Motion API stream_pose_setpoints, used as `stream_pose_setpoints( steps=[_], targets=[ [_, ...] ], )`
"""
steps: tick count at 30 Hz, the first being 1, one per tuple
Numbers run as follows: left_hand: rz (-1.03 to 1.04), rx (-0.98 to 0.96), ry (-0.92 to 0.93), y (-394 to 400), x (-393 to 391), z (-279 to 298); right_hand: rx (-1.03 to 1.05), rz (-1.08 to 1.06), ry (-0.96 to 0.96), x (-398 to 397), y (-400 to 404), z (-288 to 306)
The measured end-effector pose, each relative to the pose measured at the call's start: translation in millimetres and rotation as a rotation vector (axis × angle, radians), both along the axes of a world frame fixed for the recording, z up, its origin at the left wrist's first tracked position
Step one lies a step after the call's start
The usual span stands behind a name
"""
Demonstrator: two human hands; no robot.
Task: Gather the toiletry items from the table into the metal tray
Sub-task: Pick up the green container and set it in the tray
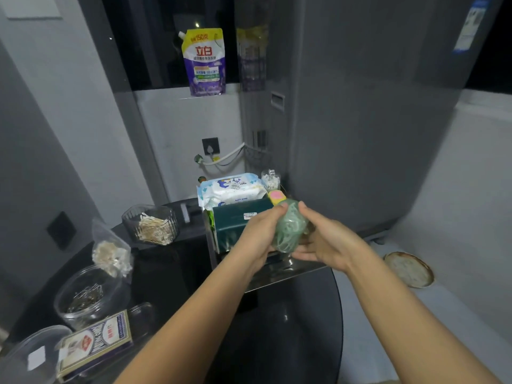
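Both hands hold a clear bag of green rubber bands (pixel 290 228) just above the near end of the metal tray (pixel 279 275). My left hand (pixel 260 234) grips its left side, my right hand (pixel 324 242) cups its right side and bottom. In the tray stand a dark green tissue pack (pixel 235 220), a baby wipes pack (pixel 231 189), a pink and yellow item (pixel 276 196) and a small clear jar of white pieces (pixel 271 180). On the black table (pixel 277 342) to the left sit a clear box of cotton swabs (pixel 153 225) and a plastic bag of pale bits (pixel 112 253).
At the table's left edge stand a clear jar of metal clips (pixel 86 297), a card box (pixel 95 342) and a clear lid (pixel 30 353). A detergent pouch (pixel 205 62) stands on the window ledge. A grey appliance (pixel 360 106) rises behind the tray. A round drain cover (pixel 410 268) lies on the floor.
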State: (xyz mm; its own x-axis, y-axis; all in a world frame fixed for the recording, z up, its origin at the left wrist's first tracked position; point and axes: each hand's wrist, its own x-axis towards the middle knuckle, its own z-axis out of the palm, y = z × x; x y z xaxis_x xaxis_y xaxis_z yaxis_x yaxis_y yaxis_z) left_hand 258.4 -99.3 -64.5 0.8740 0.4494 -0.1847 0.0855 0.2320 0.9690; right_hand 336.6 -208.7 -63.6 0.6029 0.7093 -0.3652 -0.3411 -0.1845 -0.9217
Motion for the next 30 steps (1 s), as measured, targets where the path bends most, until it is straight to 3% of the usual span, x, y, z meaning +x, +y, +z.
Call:
stream_pose_setpoints(
  steps=[10, 13, 21, 24, 30],
  targets=[
    [-0.123, 0.073, -0.07, -3, 33, 2, 0.09, -0.148, -0.012, 30, -5, 5],
    [-0.162, 0.275, 0.053, 6, 44, 7, 0.097, -0.194, -0.027, 39, -4, 6],
    [0.071, 0.937, 0.221, 57, 78, 1, -0.065, -0.314, -0.191, 68, 10, -1],
    [0.078, 1.023, 0.315, 72, 91, -6, -0.074, -0.305, -0.218, 78, 21, -5],
    [0.054, 1.107, 0.328, 84, 107, -26, -0.083, -0.331, -0.227, 96, 36, -14]
  ],
)
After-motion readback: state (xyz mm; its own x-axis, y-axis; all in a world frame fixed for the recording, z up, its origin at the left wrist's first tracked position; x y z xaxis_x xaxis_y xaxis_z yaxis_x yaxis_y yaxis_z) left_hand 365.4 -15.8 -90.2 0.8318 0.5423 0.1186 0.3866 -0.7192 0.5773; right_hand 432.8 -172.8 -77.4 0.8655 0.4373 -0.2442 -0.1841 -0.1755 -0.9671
